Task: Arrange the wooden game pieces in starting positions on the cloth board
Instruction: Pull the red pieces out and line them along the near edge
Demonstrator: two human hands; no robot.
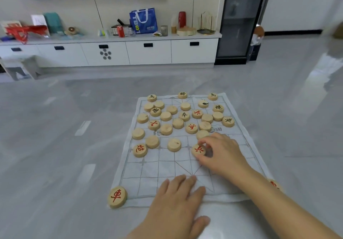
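A white cloth board (148,172) with a printed grid lies on the grey floor. Many round wooden pieces crowd its far half, several face down and several showing red or black characters. My right hand (222,155) pinches a red-character piece (198,150) between thumb and fingers, resting on the board right of centre. My left hand (178,199) lies flat with fingers spread on the board's near edge, holding nothing. A red-character piece (117,196) sits at the near left corner. Another red piece (274,184) peeks out at the near right corner, partly hidden by my right forearm.
A red cannon piece (140,150) sits at the board's left side. Black pieces (182,95) line the far edge. A long white cabinet (148,51) with bags and cans stands along the back wall. A dark glass-door cabinet (239,21) stands at the right.
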